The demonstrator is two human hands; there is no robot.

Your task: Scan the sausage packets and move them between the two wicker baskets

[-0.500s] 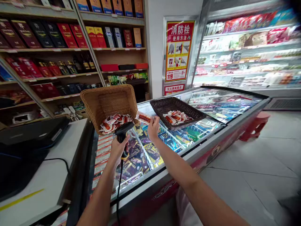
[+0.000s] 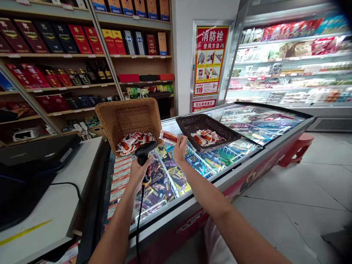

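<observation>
My left hand [image 2: 139, 171] is wrapped round the handle of a black barcode scanner [image 2: 142, 154], its cable hanging down over the freezer. Between the fingers of my right hand [image 2: 180, 148] is one end of a packaged sausage [image 2: 168, 137], held up just right of the scanner head. A tan wicker basket [image 2: 128, 110] leans to the left, with several wrapped sausages [image 2: 134, 142] heaped in its lower part. On the right lies a dark brown wicker basket [image 2: 189, 124], and more sausage packs [image 2: 206, 137] are piled inside it.
Both baskets rest on a glass-topped chest freezer [image 2: 233, 176] full of packaged goods. A white counter [image 2: 63, 198] with black equipment stands left. Shelves of boxes [image 2: 137, 57] rise behind; a red stool [image 2: 298, 148] stands beyond the freezer.
The view has shifted very slightly. Both hands keep their hold on the scanner and the sausage pack, in nearly the same places.
</observation>
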